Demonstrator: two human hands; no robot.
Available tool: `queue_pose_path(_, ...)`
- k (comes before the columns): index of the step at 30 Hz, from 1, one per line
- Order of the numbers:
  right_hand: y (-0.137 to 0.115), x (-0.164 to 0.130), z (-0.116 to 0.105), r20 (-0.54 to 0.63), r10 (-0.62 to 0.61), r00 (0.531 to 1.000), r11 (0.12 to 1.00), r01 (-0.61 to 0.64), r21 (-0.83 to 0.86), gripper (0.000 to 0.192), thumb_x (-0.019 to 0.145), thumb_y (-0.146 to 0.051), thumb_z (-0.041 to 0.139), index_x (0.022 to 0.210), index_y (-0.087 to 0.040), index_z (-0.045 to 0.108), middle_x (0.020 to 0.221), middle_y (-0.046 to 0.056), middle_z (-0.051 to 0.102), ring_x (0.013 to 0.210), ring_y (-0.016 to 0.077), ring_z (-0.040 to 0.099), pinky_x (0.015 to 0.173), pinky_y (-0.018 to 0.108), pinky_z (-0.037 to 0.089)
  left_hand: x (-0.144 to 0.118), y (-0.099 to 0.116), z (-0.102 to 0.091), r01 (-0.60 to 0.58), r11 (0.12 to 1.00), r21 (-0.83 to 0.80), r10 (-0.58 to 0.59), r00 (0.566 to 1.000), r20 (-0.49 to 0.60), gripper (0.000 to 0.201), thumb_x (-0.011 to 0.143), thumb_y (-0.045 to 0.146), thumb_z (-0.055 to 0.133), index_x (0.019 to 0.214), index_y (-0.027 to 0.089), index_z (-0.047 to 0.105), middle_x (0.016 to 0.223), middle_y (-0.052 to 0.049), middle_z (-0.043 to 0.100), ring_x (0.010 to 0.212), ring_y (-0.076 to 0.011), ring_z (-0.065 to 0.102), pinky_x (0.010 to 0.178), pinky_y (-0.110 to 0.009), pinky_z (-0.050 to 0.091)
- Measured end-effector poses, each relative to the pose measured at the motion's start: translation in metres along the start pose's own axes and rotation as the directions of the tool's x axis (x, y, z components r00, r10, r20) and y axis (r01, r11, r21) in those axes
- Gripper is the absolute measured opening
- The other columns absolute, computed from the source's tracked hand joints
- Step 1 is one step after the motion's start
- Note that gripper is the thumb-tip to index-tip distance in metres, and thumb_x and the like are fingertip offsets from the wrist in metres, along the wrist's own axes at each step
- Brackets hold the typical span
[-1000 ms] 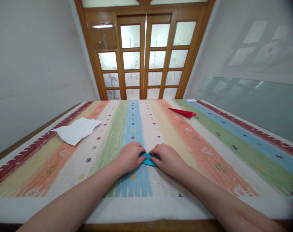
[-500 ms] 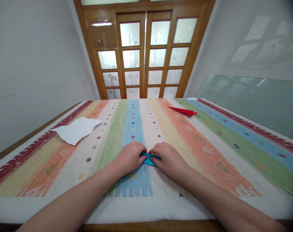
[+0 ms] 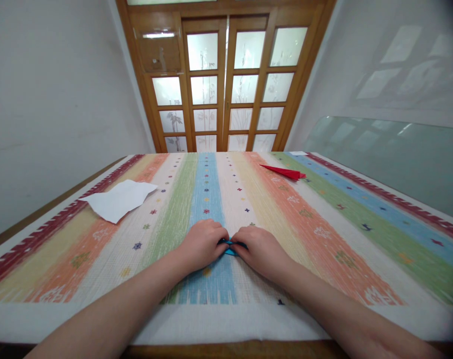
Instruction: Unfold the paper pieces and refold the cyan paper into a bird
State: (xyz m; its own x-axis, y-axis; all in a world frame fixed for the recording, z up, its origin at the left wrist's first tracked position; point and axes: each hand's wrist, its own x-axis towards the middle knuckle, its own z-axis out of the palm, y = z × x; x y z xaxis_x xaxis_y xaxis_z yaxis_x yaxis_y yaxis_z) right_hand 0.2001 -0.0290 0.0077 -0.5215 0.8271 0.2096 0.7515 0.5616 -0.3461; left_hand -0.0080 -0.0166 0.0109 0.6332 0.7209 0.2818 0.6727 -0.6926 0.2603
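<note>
A small piece of folded blue paper (image 3: 231,252) is held low over the striped tablecloth (image 3: 174,219), between my two hands. My left hand (image 3: 204,243) pinches its left side with thumb and fingers. On the right side, my right hand (image 3: 259,251) grips it the same way, the fingertips of both hands almost meeting. Most of the paper is hidden by my fingers; a blue lower edge and darker folds show between the thumbs.
A creased white sheet of paper (image 3: 120,200) lies to the left on the table. Toward the back right rests a pointed red folded paper (image 3: 284,172). Beyond the table stand wooden doors with glass panes (image 3: 226,80); a glass panel (image 3: 390,154) leans at the right wall.
My right hand has shifted slightly down and inward, and my fingertips are closer together. Less of the blue paper's face shows, and it looks more closed up between my fingers.
</note>
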Motion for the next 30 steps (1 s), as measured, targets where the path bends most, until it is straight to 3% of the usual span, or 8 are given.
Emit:
queue_pose_path(4,0.006,0.001,-0.01,-0.135,0.064,0.989,0.988,-0.044,0.146,0.011,0.093,-0.024,0.063,0.089,-0.021,0.073,0.086,0.005,0.072,0.08,0.0208,0.063,0.071,0.032,0.042,-0.002,-0.006,-0.012,-0.003,0.989,-0.146,-0.043,0.95,-0.311,0.036,0.092,0.039,0.062,0.123,0.019,0.059,0.116,-0.011,0.065,0.11,-0.0282,0.058,0.098,-0.045,0.043)
queue_pose_path(7,0.009,0.003,-0.017,-0.216,0.162,0.963,0.908,-0.059,0.415,0.014,0.094,-0.031,0.061,0.089,-0.021,0.07,0.081,0.003,0.068,0.073,0.0186,0.06,0.065,0.031,0.042,0.0,-0.015,-0.015,0.024,0.935,-0.355,-0.232,0.797,-0.558,0.029,0.098,0.036,0.052,0.12,0.019,0.054,0.113,-0.011,0.061,0.106,-0.0248,0.058,0.096,-0.042,0.045)
queue_pose_path(10,0.007,0.005,-0.016,-0.187,0.233,0.954,0.708,-0.035,0.706,0.019,0.092,-0.038,0.064,0.086,-0.02,0.066,0.078,0.002,0.065,0.068,0.0171,0.058,0.061,0.03,0.043,0.002,-0.017,-0.011,-0.008,0.807,-0.591,-0.432,0.674,-0.599,0.02,0.1,0.035,0.048,0.112,0.02,0.052,0.106,-0.008,0.059,0.099,-0.0208,0.059,0.091,-0.037,0.047)
queue_pose_path(12,0.003,0.006,-0.012,-0.128,0.244,0.961,0.548,-0.028,0.836,0.022,0.089,-0.041,0.068,0.086,-0.02,0.064,0.078,0.002,0.065,0.069,0.0167,0.058,0.062,0.03,0.045,0.003,-0.011,-0.007,-0.05,0.733,-0.679,-0.454,0.707,-0.543,0.018,0.099,0.034,0.051,0.11,0.02,0.052,0.107,-0.007,0.059,0.099,-0.0198,0.06,0.091,-0.036,0.047)
queue_pose_path(14,-0.001,0.007,-0.006,-0.067,0.24,0.968,0.414,-0.04,0.909,0.023,0.086,-0.042,0.071,0.088,-0.019,0.064,0.079,0.002,0.066,0.069,0.0166,0.06,0.064,0.03,0.047,0.003,-0.002,-0.005,-0.077,0.685,-0.725,-0.392,0.8,-0.455,0.015,0.097,0.032,0.056,0.105,0.02,0.053,0.109,-0.007,0.061,0.102,-0.0199,0.06,0.092,-0.035,0.048)
queue_pose_path(18,-0.007,0.009,0.0,0.024,0.234,0.972,0.254,-0.085,0.963,0.028,0.083,-0.041,0.076,0.096,-0.019,0.066,0.082,0.004,0.069,0.072,0.0174,0.064,0.069,0.032,0.051,0.001,0.013,-0.006,-0.076,0.594,-0.801,-0.266,0.921,-0.285,0.017,0.096,0.036,0.057,0.094,0.02,0.052,0.103,-0.006,0.062,0.095,-0.019,0.061,0.085,-0.033,0.049)
queue_pose_path(22,-0.012,0.009,0.003,0.055,0.204,0.977,0.175,-0.091,0.98,0.028,0.081,-0.041,0.077,0.096,-0.019,0.067,0.082,0.004,0.07,0.073,0.0179,0.065,0.071,0.033,0.053,0.0,0.017,-0.009,-0.064,0.586,-0.807,-0.24,0.938,-0.249,0.028,0.094,0.045,0.059,0.087,0.019,0.051,0.088,-0.003,0.058,0.081,-0.0164,0.056,0.074,-0.03,0.048)
queue_pose_path(30,-0.016,0.007,0.01,0.024,0.158,0.987,0.204,-0.056,0.977,0.025,0.081,-0.036,0.078,0.1,-0.021,0.071,0.093,0.004,0.071,0.08,0.0185,0.064,0.073,0.032,0.05,-0.001,0.024,-0.012,-0.017,0.802,-0.597,-0.193,0.939,-0.285,0.027,0.091,0.041,0.061,0.078,0.019,0.05,0.077,0.0,0.053,0.073,-0.0159,0.051,0.07,-0.03,0.042)
